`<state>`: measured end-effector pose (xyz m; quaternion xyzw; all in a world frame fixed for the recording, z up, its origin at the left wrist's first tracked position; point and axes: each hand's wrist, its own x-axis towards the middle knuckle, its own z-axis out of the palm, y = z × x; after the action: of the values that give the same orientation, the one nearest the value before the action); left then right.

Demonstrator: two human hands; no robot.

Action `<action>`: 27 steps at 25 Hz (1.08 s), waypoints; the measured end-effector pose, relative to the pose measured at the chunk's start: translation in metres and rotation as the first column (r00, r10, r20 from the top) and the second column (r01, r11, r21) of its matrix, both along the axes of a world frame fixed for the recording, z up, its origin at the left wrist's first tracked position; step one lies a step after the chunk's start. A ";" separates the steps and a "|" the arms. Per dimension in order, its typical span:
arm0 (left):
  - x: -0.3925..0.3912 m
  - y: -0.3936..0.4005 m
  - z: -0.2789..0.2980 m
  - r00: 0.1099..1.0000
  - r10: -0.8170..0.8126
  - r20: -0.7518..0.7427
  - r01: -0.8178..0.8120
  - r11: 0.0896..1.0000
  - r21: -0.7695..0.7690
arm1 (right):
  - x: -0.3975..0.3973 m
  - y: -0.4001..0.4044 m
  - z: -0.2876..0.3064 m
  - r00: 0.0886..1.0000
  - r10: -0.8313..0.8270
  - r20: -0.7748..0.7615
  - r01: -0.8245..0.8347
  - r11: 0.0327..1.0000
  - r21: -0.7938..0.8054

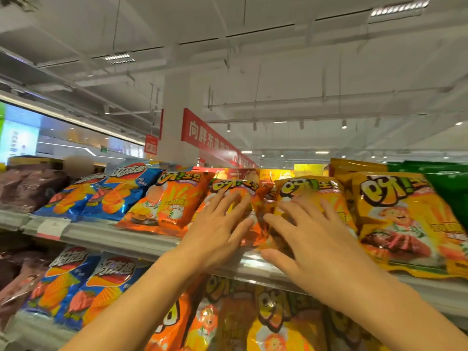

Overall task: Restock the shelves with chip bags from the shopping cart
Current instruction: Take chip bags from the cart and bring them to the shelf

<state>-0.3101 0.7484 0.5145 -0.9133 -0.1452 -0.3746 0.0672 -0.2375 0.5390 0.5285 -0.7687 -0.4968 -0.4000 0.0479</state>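
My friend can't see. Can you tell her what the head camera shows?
Two hands press flat on chip bags on the top shelf: left hand on an orange bag, right hand on a yellow bag. More bags fill the shelf below.

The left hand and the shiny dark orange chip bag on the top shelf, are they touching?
Touching. The head view shows the left hand lying with straight fingers flat on the shiny dark orange chip bag, no gap visible.
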 end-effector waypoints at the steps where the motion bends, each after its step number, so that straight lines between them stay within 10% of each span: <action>1: 0.003 0.003 -0.004 0.999 0.019 -0.041 -0.019 1.000 -0.012 | 0.008 -0.011 -0.002 0.998 -0.049 -0.031 0.049 0.999 0.012; 11: 0.021 -0.060 0.001 0.917 -0.296 0.266 0.298 0.954 0.035 | 0.038 -0.033 -0.024 0.963 -0.043 -0.265 0.021 0.996 -0.087; 15: 0.041 -0.107 -0.015 0.863 -0.469 0.189 0.460 0.883 0.089 | 0.041 -0.077 -0.014 0.978 0.096 -0.188 -0.063 0.982 0.176; 21: 0.059 -0.121 -0.038 0.951 -0.309 0.017 0.300 0.936 0.182 | 0.063 -0.124 -0.033 0.928 -0.325 -0.180 0.351 0.926 0.138; 27: 0.063 -0.120 -0.046 0.947 -0.313 0.076 0.279 0.915 0.291 | 0.079 -0.126 -0.050 0.910 -0.333 -0.247 0.366 0.924 0.105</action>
<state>-0.2472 0.6285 0.4688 -0.8819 0.0448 -0.4518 0.1274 -0.1589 0.4135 0.4786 -0.8797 -0.3108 -0.3488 0.0885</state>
